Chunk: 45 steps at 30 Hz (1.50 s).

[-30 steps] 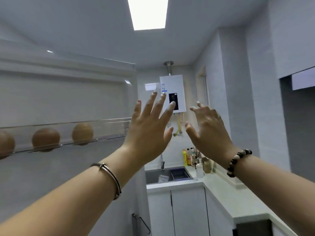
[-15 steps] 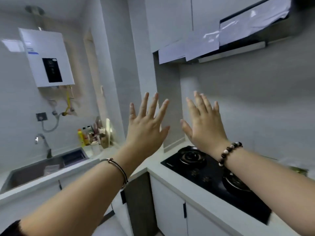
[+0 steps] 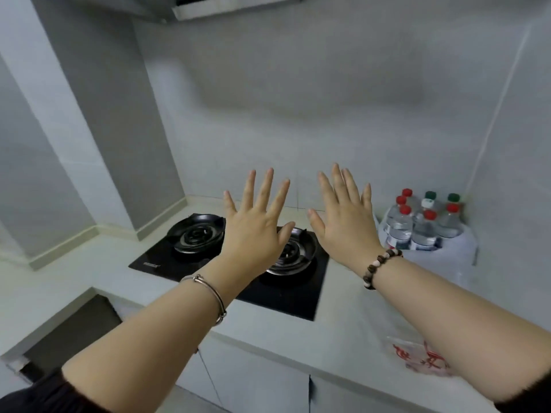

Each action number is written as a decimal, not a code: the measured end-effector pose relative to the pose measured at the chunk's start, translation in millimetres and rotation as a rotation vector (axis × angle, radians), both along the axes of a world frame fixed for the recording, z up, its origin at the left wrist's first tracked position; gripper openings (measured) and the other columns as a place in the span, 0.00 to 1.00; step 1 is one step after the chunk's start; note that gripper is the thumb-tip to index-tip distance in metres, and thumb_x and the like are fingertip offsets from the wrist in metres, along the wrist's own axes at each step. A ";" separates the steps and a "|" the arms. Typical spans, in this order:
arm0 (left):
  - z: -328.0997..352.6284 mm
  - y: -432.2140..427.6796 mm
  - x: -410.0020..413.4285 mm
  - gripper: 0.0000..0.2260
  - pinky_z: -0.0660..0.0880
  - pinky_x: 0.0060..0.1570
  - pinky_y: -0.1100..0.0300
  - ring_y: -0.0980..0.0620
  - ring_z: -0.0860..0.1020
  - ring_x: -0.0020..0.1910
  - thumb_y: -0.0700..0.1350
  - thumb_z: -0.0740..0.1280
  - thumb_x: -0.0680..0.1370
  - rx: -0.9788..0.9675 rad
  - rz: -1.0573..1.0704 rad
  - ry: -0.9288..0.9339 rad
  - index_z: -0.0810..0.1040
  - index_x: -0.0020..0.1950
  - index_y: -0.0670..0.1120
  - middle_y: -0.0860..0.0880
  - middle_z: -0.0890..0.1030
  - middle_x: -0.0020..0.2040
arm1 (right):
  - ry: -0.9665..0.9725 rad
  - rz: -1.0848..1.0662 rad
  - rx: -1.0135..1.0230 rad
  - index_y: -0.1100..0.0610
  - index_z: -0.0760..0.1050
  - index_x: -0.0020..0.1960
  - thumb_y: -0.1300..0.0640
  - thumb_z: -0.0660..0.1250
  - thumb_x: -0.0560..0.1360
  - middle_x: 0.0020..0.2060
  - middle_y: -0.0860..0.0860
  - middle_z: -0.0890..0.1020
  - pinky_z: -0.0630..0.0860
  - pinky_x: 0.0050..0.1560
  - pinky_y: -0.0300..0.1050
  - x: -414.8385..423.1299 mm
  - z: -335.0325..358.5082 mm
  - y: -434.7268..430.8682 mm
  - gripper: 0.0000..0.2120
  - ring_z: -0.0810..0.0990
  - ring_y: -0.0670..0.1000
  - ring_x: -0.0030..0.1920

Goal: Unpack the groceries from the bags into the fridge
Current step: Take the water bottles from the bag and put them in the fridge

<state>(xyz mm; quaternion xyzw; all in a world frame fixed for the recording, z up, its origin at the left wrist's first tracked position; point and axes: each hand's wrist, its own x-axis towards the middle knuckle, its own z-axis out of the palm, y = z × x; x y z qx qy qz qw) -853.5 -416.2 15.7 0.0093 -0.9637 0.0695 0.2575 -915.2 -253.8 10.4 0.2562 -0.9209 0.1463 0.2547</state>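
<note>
My left hand (image 3: 256,225) and my right hand (image 3: 346,219) are both raised side by side over the stove, palms away, fingers spread, holding nothing. Several clear water bottles (image 3: 423,222) with red and green caps stand in a white plastic bag (image 3: 447,260) in the far right corner of the counter. A thin clear bag with red print (image 3: 417,356) lies flat near the counter's front edge, partly under my right forearm. The fridge is out of view.
A black two-burner gas hob (image 3: 190,251) is set into the pale countertop (image 3: 74,269) below my hands. A range hood (image 3: 226,7) hangs overhead. White cabinet doors (image 3: 262,380) run under the counter, with a dark gap (image 3: 68,332) at lower left.
The view has swung right, from the fridge door shelf with eggs and the sink, past the water heater, to the hob and bottles. Both hands stayed raised and spread.
</note>
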 end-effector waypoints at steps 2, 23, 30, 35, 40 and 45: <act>-12.9 7.8 -28.8 0.31 0.41 0.69 0.35 0.45 0.32 0.74 0.62 0.46 0.79 0.000 -0.057 -0.014 0.32 0.73 0.55 0.49 0.34 0.77 | -0.023 -0.044 0.003 0.52 0.41 0.77 0.42 0.47 0.80 0.77 0.52 0.40 0.35 0.72 0.57 -21.4 -13.7 8.5 0.31 0.37 0.52 0.76; -127.5 62.6 -257.1 0.32 0.51 0.70 0.38 0.43 0.43 0.77 0.61 0.43 0.77 0.191 -0.411 -0.310 0.44 0.78 0.50 0.47 0.44 0.78 | -0.196 -0.383 -0.021 0.57 0.59 0.74 0.44 0.51 0.78 0.75 0.55 0.57 0.49 0.74 0.57 -180.7 -121.2 99.3 0.29 0.53 0.55 0.76; -149.2 122.9 -305.4 0.33 0.52 0.74 0.44 0.45 0.49 0.77 0.61 0.50 0.77 0.501 -0.526 -0.406 0.50 0.78 0.46 0.46 0.51 0.78 | -0.302 -0.530 -0.096 0.59 0.58 0.74 0.52 0.62 0.76 0.75 0.56 0.57 0.52 0.74 0.56 -229.1 -130.1 151.7 0.30 0.53 0.55 0.75; -145.1 173.3 -344.1 0.26 0.59 0.60 0.69 0.48 0.65 0.70 0.41 0.65 0.77 0.960 -0.538 -0.553 0.61 0.74 0.44 0.47 0.68 0.71 | -0.401 -0.580 -0.218 0.60 0.57 0.74 0.53 0.65 0.75 0.74 0.57 0.60 0.57 0.73 0.53 -268.5 -136.3 186.9 0.31 0.57 0.57 0.74; -152.4 204.3 -378.5 0.21 0.61 0.46 0.75 0.51 0.72 0.62 0.41 0.66 0.77 1.108 -0.470 -0.567 0.67 0.69 0.44 0.46 0.74 0.64 | -0.463 -0.599 -0.339 0.60 0.62 0.70 0.56 0.69 0.72 0.67 0.57 0.69 0.69 0.66 0.55 -301.8 -152.4 201.4 0.29 0.68 0.58 0.67; -161.6 219.5 -397.5 0.22 0.66 0.52 0.65 0.48 0.74 0.60 0.42 0.70 0.74 1.081 -0.487 -0.634 0.70 0.67 0.46 0.48 0.77 0.60 | -0.634 -0.520 -0.713 0.57 0.66 0.64 0.59 0.73 0.70 0.53 0.50 0.76 0.72 0.56 0.45 -318.4 -166.7 204.8 0.26 0.76 0.51 0.54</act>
